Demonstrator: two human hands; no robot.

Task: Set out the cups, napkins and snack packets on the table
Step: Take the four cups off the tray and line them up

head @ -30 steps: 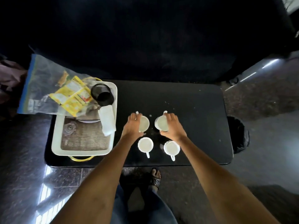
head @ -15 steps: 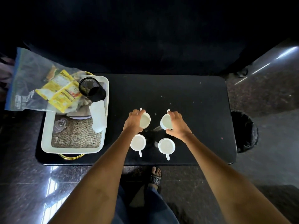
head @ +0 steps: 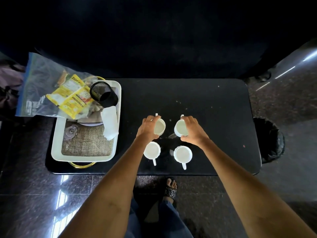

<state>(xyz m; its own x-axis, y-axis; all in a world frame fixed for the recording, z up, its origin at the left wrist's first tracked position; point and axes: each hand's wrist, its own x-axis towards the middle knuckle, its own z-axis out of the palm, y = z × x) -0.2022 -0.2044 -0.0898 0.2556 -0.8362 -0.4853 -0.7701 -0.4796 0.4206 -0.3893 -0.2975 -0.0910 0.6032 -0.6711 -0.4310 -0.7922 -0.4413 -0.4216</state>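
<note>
Several white cups stand in a square on the black table (head: 214, 103). My left hand (head: 147, 128) grips the far left cup (head: 159, 126), which leans inward. My right hand (head: 193, 130) grips the far right cup (head: 181, 128), also tilted toward the middle. The two near cups, left (head: 151, 150) and right (head: 182, 154), stand upright with handles pointing at me. A clear zip bag (head: 39, 86) holding yellow snack packets (head: 72, 95) rests on the far end of the white tray (head: 56, 148). A white napkin stack (head: 109, 122) lies along the tray's right side.
In the tray sit a black mesh cup (head: 103, 94), a burlap mat (head: 87, 143) and a clear glass lid (head: 70, 132). A black bin (head: 269, 140) stands at the table's right end. My sandalled foot (head: 170, 186) is below the near edge. A dark sofa lies beyond.
Both hands have stayed on the two far cups and tipped them slightly inward. The camera view has shifted a little; the near cups and tray have not moved.
</note>
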